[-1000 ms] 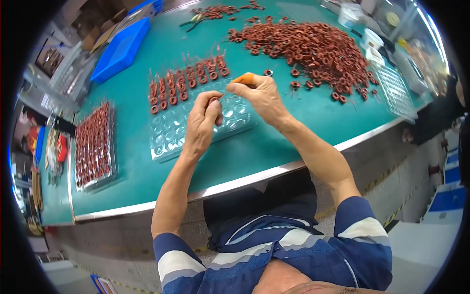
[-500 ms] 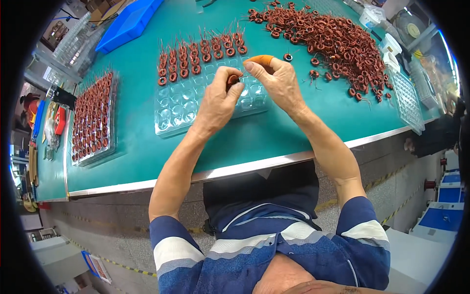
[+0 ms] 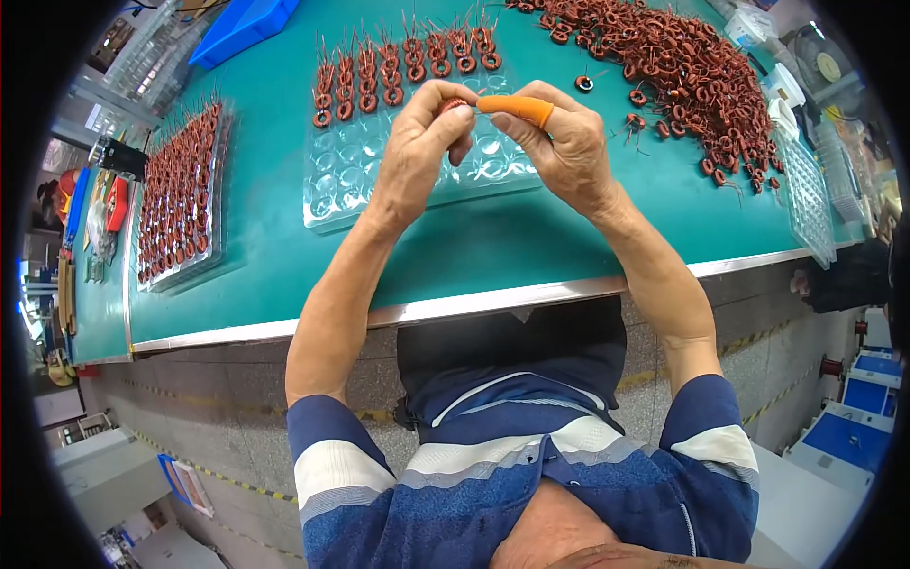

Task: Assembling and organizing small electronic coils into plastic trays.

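Between the thumb and fingers of my left hand (image 3: 414, 156) is a small ring-shaped coil (image 3: 454, 103) wound with reddish-brown wire, partly covered by the fingertips. My right hand (image 3: 569, 152) meets it from the right, thumb and index finger pinched at the coil's wire lead, which is mostly hidden. An orange finger cot (image 3: 517, 108) covers the right index finger. Both hands are above a clear plastic tray (image 3: 332, 194) with round pockets. Rows of similar coils (image 3: 391, 76) fill its far part, leads pointing up; nearer pockets hold none.
A large heap of loose coils (image 3: 678, 85) lies at the far right, with a single coil (image 3: 584, 83) apart from it. A filled tray (image 3: 180, 199) stands at left. A blue bin (image 3: 242, 33) is behind it; clear trays (image 3: 806, 194) lean at right.
The tray and table appear higher in the picture. My right hand has turned, and its orange-covered index finger now points left toward the coil. My left hand still grips the coil.
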Demonstrator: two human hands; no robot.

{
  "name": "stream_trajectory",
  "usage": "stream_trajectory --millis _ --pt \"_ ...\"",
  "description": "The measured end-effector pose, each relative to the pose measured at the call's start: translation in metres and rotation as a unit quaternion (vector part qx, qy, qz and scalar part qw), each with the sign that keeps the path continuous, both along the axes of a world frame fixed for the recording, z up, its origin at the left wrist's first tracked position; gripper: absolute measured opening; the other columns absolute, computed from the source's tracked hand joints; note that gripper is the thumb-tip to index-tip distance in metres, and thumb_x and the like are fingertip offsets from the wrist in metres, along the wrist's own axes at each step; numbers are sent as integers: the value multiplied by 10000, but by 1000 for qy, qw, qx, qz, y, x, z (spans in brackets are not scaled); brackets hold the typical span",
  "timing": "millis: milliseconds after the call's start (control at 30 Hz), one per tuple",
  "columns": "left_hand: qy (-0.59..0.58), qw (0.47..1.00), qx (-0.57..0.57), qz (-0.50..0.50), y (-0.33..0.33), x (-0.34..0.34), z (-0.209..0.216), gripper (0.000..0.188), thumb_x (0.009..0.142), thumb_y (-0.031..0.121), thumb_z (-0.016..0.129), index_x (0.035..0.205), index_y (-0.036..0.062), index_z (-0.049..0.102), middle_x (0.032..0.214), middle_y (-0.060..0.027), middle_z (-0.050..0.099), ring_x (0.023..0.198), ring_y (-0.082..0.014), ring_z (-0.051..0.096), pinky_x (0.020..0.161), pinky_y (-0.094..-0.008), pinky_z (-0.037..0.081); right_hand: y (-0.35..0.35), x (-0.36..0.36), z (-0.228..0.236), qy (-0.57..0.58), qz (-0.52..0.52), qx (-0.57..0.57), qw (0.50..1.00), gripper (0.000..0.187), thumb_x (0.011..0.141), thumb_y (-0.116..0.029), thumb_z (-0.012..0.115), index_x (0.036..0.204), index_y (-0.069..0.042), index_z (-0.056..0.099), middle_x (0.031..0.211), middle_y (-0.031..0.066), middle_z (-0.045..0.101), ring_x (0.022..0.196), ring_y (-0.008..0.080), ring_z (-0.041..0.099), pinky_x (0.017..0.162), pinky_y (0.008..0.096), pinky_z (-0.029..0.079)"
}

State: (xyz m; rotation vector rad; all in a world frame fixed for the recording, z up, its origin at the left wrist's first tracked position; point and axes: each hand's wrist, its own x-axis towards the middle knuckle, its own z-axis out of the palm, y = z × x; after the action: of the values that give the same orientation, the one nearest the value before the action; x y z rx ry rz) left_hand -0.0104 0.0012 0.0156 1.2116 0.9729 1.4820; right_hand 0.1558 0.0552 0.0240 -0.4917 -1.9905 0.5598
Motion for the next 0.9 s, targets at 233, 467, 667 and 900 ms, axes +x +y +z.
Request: stream_trajectory --millis 233,467,667,900 --pt "11 1000 23 18 -4 3 -2 113 924 132 542 991 41 541 726 20 469 581 -41 411 487 -195 335 4 -2 6 56 53 -377 923 207 891 -197 644 931 -1 699 660 -21 538 552 45 447 469 191 334" --pt "-7 1000 26 3 -6 13 -1 130 938 122 517 1035 36 522 722 3 475 562 -62 420 494 -211 350 17 4 11 95 112 -533 833 233 887 -208 647 908 22 680 629 -39 476 506 26 359 429 181 245" --pt "-30 999 8 25 0 11 -6 191 974 139 478 1141 46 462 776 -31 512 606 -95 485 532 -225 400 27 13 4 130 29 -435 890 366 896 -324 647 1079 -8 640 752 -41 509 555 7 425 457 149 291" --pt "-39 999 18 8 1 12 -8 237 962 120 508 1152 6 422 776 -42 519 623 -97 512 547 -229 428 21 1 -9 27 117 -448 886 376 934 -356 587 1046 -2 649 816 3 607 642 42 550 497 161 403"
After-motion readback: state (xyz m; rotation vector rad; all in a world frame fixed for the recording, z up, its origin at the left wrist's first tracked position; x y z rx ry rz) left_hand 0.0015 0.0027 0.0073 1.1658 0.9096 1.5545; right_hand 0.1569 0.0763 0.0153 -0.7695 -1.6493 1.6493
